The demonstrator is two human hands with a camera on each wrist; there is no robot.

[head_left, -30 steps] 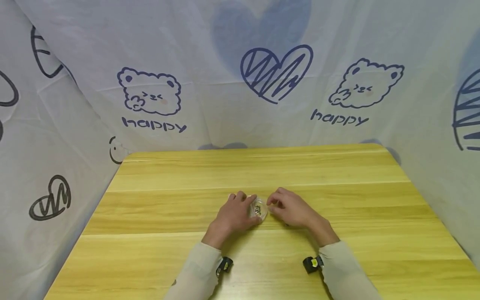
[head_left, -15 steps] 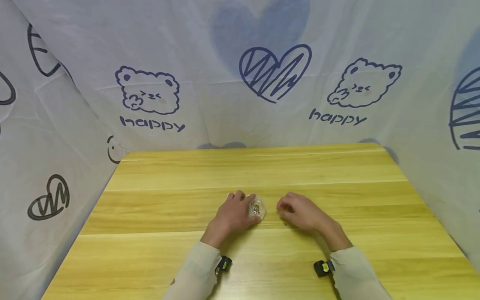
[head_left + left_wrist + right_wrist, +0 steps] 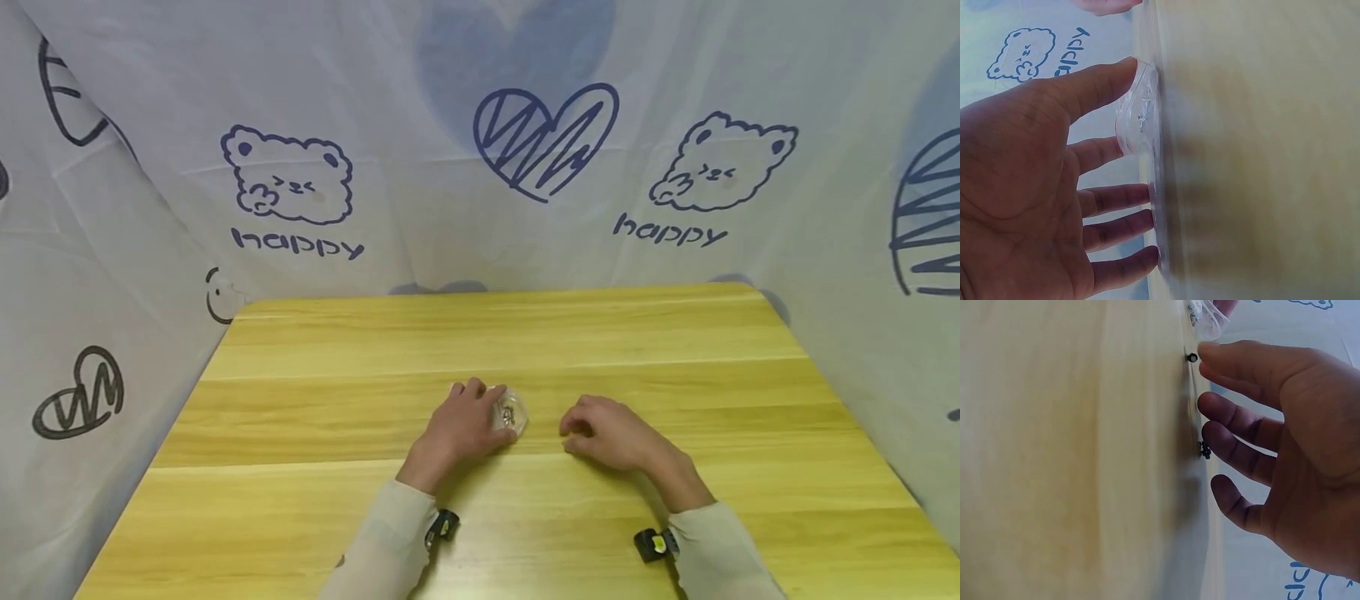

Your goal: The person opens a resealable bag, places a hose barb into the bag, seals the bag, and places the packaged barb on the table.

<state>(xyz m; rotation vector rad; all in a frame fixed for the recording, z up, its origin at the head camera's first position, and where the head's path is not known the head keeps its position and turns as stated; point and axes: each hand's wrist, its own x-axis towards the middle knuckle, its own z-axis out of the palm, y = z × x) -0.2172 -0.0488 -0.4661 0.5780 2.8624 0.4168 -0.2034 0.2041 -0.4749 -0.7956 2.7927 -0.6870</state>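
Pale cloth backdrop [image 3: 420, 200], printed with hearts, bears and lettering, behind and to both sides. Below it, wood-grain table [image 3: 375, 342]. At the bottom of the head view, light sleeves [image 3: 386, 542] with a small black camera [image 3: 445, 525] at each wrist.

Right hand [image 3: 617, 433]: low over the table, to the right of the bag with a gap between; fingers loosely bent and apart, nothing visibly gripped. Left hand [image 3: 456, 427]: thumb and index finger in a pinch on opposite edges of a clear plastic bag [image 3: 1130, 112]; other fingers apart, tips down along its flat part. Bag on the table, raised between thumb and index finger.

Inside the bag, small pieces [image 3: 508, 414]. Judged hazard: spillage. Likely cause: tilt or sudden lift with the mouth unsealed. Second hazard: collapse of the raised part. Likely cause: slip of the left thumb on smooth film.

Beneath the right fingers, cluster of dark pieces [image 3: 1205, 450]. Judged hazard: scatter. Likely cause: sideways sweep by the lower fingers.

Near the right thumb tip, single dark piece [image 3: 1192, 357]; contact impossible to confirm from this angle. Judged hazard: rolling away. Likely cause: off-centre press instead of a square pinch.
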